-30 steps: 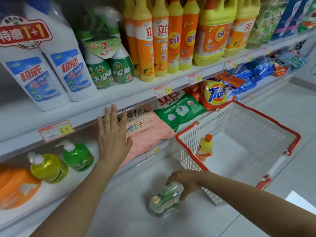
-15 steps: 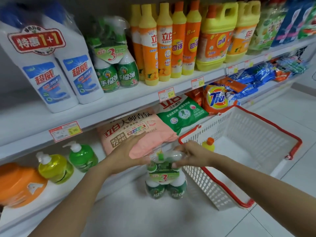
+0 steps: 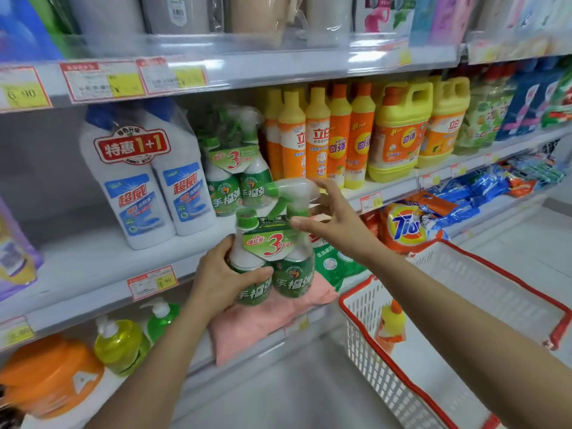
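A shrink-wrapped pack of green spray cleaner bottles [image 3: 275, 249] is upright in front of the middle shelf. My left hand [image 3: 223, 277] grips the lower part of its left bottle, thumb across the front. My right hand [image 3: 332, 221] is at the pack's top right beside the trigger sprayer, fingers spread and mostly straight, touching the wrap. An identical pack [image 3: 235, 168] stands on the middle shelf [image 3: 80, 274] just behind.
A white basket with a red rim [image 3: 464, 305] sits on the floor at right, holding a yellow bottle [image 3: 391, 323]. White toilet cleaner bottles [image 3: 145, 181] stand to the left, orange and yellow dish soap [image 3: 328, 134] to the right. Pink and green detergent bags lie on the lower shelf.
The pack went from lying on the floor to being lifted with both hands up to the middle shelf's height. My left hand left the shelf and took hold of the bottle. The view tilted upward.
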`<move>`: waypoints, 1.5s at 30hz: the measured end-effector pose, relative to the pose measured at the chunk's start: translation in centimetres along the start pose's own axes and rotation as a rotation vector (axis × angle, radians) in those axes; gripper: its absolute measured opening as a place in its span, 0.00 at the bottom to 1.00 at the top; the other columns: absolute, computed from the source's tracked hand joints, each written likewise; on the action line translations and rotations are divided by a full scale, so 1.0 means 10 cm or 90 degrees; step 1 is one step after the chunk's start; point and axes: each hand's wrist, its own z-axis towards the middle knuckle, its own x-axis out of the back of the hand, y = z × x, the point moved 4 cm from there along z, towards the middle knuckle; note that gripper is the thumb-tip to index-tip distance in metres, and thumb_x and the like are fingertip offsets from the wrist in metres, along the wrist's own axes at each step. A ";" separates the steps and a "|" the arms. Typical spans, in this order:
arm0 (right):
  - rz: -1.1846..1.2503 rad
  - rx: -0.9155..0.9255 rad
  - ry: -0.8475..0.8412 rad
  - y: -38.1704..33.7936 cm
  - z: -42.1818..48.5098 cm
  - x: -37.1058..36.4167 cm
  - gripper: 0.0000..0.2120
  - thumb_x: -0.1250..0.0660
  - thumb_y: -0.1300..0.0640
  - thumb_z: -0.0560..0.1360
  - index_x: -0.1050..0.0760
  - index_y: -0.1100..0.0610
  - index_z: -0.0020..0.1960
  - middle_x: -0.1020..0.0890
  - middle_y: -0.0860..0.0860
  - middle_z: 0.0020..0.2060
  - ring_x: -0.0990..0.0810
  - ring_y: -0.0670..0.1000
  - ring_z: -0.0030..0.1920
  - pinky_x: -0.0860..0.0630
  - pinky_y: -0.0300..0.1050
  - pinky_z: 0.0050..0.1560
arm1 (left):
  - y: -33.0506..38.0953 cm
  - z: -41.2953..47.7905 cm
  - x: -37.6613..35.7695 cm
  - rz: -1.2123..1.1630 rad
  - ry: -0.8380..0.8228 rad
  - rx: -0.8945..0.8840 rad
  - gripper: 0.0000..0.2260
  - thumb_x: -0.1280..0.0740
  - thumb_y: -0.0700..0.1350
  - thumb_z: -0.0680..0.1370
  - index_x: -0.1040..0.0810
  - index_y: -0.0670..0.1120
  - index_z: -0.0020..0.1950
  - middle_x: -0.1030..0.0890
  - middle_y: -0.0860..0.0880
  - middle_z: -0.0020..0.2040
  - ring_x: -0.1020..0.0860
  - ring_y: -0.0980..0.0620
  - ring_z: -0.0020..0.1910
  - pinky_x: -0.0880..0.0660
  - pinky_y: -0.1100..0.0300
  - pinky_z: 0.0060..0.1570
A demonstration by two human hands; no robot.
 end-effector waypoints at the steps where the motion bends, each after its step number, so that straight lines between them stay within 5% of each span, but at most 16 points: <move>1: 0.000 0.002 0.006 0.00 0.02 -0.05 0.34 0.23 0.54 0.70 0.37 0.48 0.69 0.22 0.47 0.57 0.21 0.46 0.54 0.20 0.42 0.53 | 0.06 0.05 0.04 0.016 0.023 -0.014 0.27 0.21 0.60 0.53 0.22 0.64 0.51 0.16 0.61 0.47 0.18 0.57 0.48 0.20 0.47 0.51; 5: 0.070 0.048 0.096 -0.17 0.27 -0.08 0.36 0.19 0.60 0.66 0.35 0.56 0.67 0.16 0.55 0.55 0.17 0.52 0.56 0.21 0.58 0.59 | 0.31 0.24 0.19 0.064 0.091 -0.065 0.30 0.22 0.62 0.57 0.23 0.60 0.56 0.16 0.60 0.50 0.18 0.57 0.50 0.20 0.47 0.51; 10: 0.113 0.137 0.179 -0.31 0.62 -0.09 0.40 0.19 0.64 0.65 0.39 0.63 0.70 0.17 0.50 0.53 0.16 0.47 0.55 0.18 0.45 0.51 | 0.56 0.51 0.35 0.157 0.208 -0.175 0.33 0.20 0.53 0.64 0.27 0.53 0.65 0.26 0.59 0.59 0.26 0.57 0.58 0.29 0.60 0.54; 14: 0.106 0.184 0.243 -0.26 0.80 -0.11 0.34 0.19 0.61 0.64 0.34 0.52 0.62 0.18 0.45 0.50 0.16 0.47 0.53 0.18 0.52 0.53 | 0.49 0.62 0.41 0.243 0.187 -0.188 0.36 0.22 0.49 0.69 0.33 0.50 0.74 0.30 0.48 0.68 0.31 0.49 0.67 0.29 0.51 0.63; 18: 0.049 0.178 0.189 -0.20 1.02 -0.15 0.31 0.18 0.58 0.64 0.33 0.54 0.59 0.16 0.50 0.49 0.16 0.52 0.51 0.19 0.60 0.51 | 0.28 0.64 0.36 0.267 0.167 -0.165 0.34 0.26 0.44 0.73 0.37 0.48 0.76 0.31 0.47 0.69 0.30 0.48 0.67 0.30 0.57 0.60; 22: 0.014 0.150 0.118 -0.12 1.20 -0.21 0.32 0.19 0.62 0.65 0.34 0.58 0.62 0.17 0.50 0.52 0.17 0.42 0.52 0.20 0.37 0.49 | 0.15 0.63 0.28 0.264 0.182 -0.111 0.34 0.28 0.44 0.75 0.40 0.45 0.77 0.35 0.44 0.72 0.30 0.45 0.69 0.30 0.52 0.65; 24: 0.014 0.132 0.110 -0.09 1.30 -0.19 0.33 0.20 0.63 0.66 0.34 0.56 0.64 0.17 0.53 0.55 0.18 0.39 0.53 0.21 0.34 0.50 | 0.15 0.62 0.24 0.242 0.191 -0.109 0.36 0.29 0.43 0.76 0.45 0.47 0.79 0.38 0.44 0.74 0.31 0.46 0.71 0.30 0.49 0.67; 28: -0.051 0.107 0.109 -0.15 1.44 -0.27 0.49 0.20 0.58 0.67 0.47 0.57 0.78 0.28 0.57 0.71 0.26 0.51 0.69 0.28 0.50 0.69 | 0.19 0.59 0.14 0.281 0.180 -0.162 0.37 0.31 0.41 0.77 0.47 0.53 0.79 0.41 0.47 0.74 0.32 0.54 0.66 0.31 0.62 0.60; 31: -0.179 0.152 0.181 -0.16 1.35 -0.39 0.56 0.19 0.53 0.66 0.53 0.59 0.80 0.42 0.58 0.77 0.43 0.55 0.78 0.41 0.50 0.77 | 0.12 0.58 0.05 0.353 0.128 -0.159 0.37 0.32 0.44 0.78 0.51 0.56 0.79 0.49 0.46 0.78 0.37 0.47 0.74 0.32 0.58 0.65; 34: -0.371 0.229 0.192 -0.07 1.13 -0.55 0.54 0.17 0.51 0.62 0.44 0.55 0.79 0.48 0.60 0.78 0.47 0.59 0.78 0.43 0.50 0.77 | 0.06 0.60 0.06 0.389 0.141 -0.159 0.38 0.33 0.44 0.78 0.54 0.58 0.79 0.51 0.46 0.79 0.37 0.45 0.74 0.27 0.52 0.63; 38: -0.493 0.227 0.109 0.13 1.08 -0.67 0.55 0.18 0.56 0.64 0.48 0.51 0.80 0.53 0.61 0.79 0.46 0.61 0.78 0.40 0.53 0.75 | 0.04 0.64 0.06 0.432 0.168 -0.150 0.37 0.34 0.45 0.78 0.54 0.58 0.80 0.48 0.46 0.80 0.31 0.45 0.68 0.24 0.50 0.57; 45: -0.514 0.240 0.110 0.23 1.19 -0.64 0.55 0.17 0.55 0.63 0.47 0.52 0.80 0.51 0.63 0.79 0.44 0.62 0.77 0.39 0.52 0.74 | 0.06 0.67 0.09 0.476 0.128 -0.126 0.35 0.37 0.49 0.80 0.56 0.60 0.79 0.53 0.53 0.81 0.48 0.50 0.78 0.42 0.52 0.73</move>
